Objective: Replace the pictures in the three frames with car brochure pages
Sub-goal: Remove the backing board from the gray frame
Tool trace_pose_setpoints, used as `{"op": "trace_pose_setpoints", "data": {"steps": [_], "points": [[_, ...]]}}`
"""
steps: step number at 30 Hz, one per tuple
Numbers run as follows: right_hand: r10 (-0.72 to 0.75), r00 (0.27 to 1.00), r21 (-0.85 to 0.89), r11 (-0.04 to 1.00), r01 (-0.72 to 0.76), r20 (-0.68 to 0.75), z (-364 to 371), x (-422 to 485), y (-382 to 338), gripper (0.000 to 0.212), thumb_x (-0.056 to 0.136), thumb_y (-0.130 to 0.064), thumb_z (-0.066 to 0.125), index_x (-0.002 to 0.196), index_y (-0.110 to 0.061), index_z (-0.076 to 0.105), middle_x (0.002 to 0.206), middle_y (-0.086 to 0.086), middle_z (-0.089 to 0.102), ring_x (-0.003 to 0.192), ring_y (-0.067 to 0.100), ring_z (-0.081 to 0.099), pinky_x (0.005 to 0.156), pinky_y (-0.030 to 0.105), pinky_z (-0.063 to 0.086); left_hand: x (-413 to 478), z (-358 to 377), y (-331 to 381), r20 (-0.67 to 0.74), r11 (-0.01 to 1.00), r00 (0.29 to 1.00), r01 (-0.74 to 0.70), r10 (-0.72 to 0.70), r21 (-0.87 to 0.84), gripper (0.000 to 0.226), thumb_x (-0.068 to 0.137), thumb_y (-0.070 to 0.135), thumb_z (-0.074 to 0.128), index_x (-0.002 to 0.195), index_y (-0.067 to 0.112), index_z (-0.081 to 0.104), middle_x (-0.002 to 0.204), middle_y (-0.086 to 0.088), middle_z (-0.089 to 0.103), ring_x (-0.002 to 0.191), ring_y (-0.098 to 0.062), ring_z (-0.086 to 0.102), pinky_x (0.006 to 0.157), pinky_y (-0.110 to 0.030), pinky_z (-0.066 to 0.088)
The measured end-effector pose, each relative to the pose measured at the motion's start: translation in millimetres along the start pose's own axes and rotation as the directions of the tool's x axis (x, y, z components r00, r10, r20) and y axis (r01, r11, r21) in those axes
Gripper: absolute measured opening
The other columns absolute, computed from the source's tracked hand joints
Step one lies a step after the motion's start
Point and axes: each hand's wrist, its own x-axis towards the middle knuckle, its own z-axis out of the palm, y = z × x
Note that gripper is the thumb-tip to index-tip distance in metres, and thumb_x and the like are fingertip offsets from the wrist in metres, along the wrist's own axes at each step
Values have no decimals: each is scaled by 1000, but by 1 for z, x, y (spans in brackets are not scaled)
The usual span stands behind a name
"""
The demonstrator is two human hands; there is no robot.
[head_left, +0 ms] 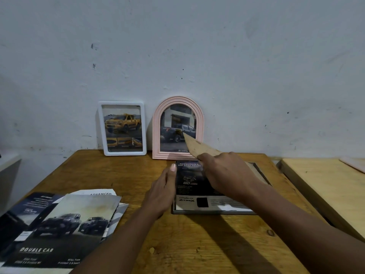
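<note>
My left hand (162, 188), fingers straight, steadies the flimsy brochure page (189, 179); my right hand (227, 175) grips a probably stiff backing board (199, 148) edgewise.

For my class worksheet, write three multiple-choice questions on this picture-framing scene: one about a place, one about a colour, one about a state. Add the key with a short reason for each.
1. Where do the loose brochure pages lie?
A. on the near left part of the wooden table
B. leaning on the wall
C. on the floor

2. What colour is the arched frame?
A. white
B. pink
C. black

3. What is the right hand doing?
A. lying flat and empty
B. holding a brown board
C. gripping a pen

Key:
1 A: the pages are spread at the table's near left.
2 B: its ridged rim is pink.
3 B: its fingers grip one end of the board above the flat-lying frame.
</note>
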Motion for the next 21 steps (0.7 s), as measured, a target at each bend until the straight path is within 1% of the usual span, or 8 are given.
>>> {"op": "trace_pose_setpoints", "data": {"steps": [3,5,8,11,13,15,18,21], "points": [[-20,995,27,999,23,-93,-8,-8,4,28,101,-27,49,126,-17,56,97,8,73,66,24,62,56,28,36,5,-8,15,6,978,991,133,-134,-163,94,70,102,16,145,49,38,151,-3,50,137,-28,46,111,-59,37],[-38,990,27,999,42,-137,-8,-15,3,25,100,-28,51,121,-18,61,93,4,74,64,21,65,53,26,35,3,-11,37,14,932,988,147,-151,-330,81,83,90,27,148,43,37,149,-3,50,134,-29,50,102,-49,45],[-41,993,57,997,47,-113,-1,-21,-4,30,104,-39,40,122,-25,58,99,-5,71,72,14,64,57,25,43,10,-8,72,104,814,981,192,-161,-549,54,95,57,56,142,32,46,131,-12,64,108,-34,69,72,-44,59],[53,995,182,983,-37,-86,-2,-28,-6,34,102,-47,40,127,-31,56,110,-10,68,86,8,61,71,23,50,18,-5,87,21,785,979,175,-202,-595,72,97,9,63,156,31,28,125,-19,61,97,-35,72,66,-40,61],[244,967,323,924,-207,-78,-4,-32,11,40,98,-48,48,133,-29,53,126,-7,61,109,11,56,89,28,47,17,-11,89,-39,800,978,144,-205,-583,78,96,-1,59,157,34,26,127,-18,58,96,-35,71,71,-45,63],[457,886,287,862,-417,-86,-3,-36,43,50,94,-52,52,136,-26,48,138,2,53,127,21,46,99,40,43,9,-21,91,-67,814,982,108,-178,-570,75,97,-2,57,156,33,27,123,-12,57,96,-33,70,74,-46,63],[684,722,358,651,-669,106,-4,-45,78,63,91,-56,59,140,-20,42,144,12,47,127,33,47,93,42,46,-12,-40,93,-82,841,985,82,-148,-535,69,99,-3,55,155,32,34,127,-11,53,97,-31,67,72,-44,63],[682,678,517,489,-702,275,1,-63,77,61,91,-47,65,139,-16,43,140,10,52,119,28,53,81,34,43,-39,-56,89,-85,876,990,58,-112,-479,64,100,-3,54,152,33,42,139,-14,47,101,-31,65,59,-33,61]]}}
